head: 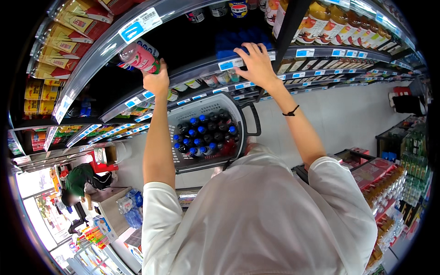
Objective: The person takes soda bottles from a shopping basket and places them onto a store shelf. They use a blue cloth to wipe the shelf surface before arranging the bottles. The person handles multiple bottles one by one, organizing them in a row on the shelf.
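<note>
My left hand (157, 79) is closed around a plastic drink bottle (141, 57) with a pink label, tilted at the front of a dark store shelf. Another bottle with a white and blue label (147, 47) shows just behind it. My right hand (255, 62) rests with spread fingers on a blue cloth (237, 42) at the shelf's front edge, above a price tag; whether the fingers grip the cloth is unclear. Below my arms, a grey shopping basket (243, 118) holds several dark bottles, many with blue caps (202, 130).
Juice bottles (318, 24) line the shelf at upper right; yellow and red packages (74, 25) fill the upper left. A person in a dark green top (78, 180) bends by a counter (115, 206) at lower left. Stacked drink packs (381, 182) stand at right.
</note>
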`<action>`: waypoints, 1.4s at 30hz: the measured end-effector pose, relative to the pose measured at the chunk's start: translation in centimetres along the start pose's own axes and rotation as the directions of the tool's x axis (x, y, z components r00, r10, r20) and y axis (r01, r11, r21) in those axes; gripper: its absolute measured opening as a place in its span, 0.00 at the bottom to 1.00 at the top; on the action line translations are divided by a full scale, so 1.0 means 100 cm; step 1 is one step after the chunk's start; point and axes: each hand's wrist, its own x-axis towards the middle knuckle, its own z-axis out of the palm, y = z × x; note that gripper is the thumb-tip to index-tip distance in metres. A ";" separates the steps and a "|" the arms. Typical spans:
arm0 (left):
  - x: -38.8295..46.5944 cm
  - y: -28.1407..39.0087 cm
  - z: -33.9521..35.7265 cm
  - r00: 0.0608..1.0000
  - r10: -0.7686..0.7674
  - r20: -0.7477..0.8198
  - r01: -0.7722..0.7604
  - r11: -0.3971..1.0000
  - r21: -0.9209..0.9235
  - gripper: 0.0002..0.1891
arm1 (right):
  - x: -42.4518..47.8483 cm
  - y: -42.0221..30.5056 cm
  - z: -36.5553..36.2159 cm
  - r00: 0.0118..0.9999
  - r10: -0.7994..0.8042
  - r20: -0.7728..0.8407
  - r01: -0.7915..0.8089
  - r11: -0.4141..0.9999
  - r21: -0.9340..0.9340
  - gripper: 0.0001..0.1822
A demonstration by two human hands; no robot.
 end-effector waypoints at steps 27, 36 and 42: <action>0.001 -0.003 0.002 1.000 -0.007 0.009 0.008 0.999 -0.035 0.32 | 0.012 -0.036 0.017 0.995 0.020 -0.099 -0.020 1.000 0.000 0.22; 0.001 0.001 0.000 0.999 -0.028 0.021 0.030 0.998 -0.062 0.32 | 0.020 0.000 0.018 0.963 0.176 -0.205 -0.203 0.972 -0.118 0.23; 0.002 0.006 -0.002 0.999 -0.019 0.028 0.021 0.997 -0.073 0.31 | 0.030 -0.028 0.047 0.987 0.123 -0.099 -0.131 0.988 -0.081 0.33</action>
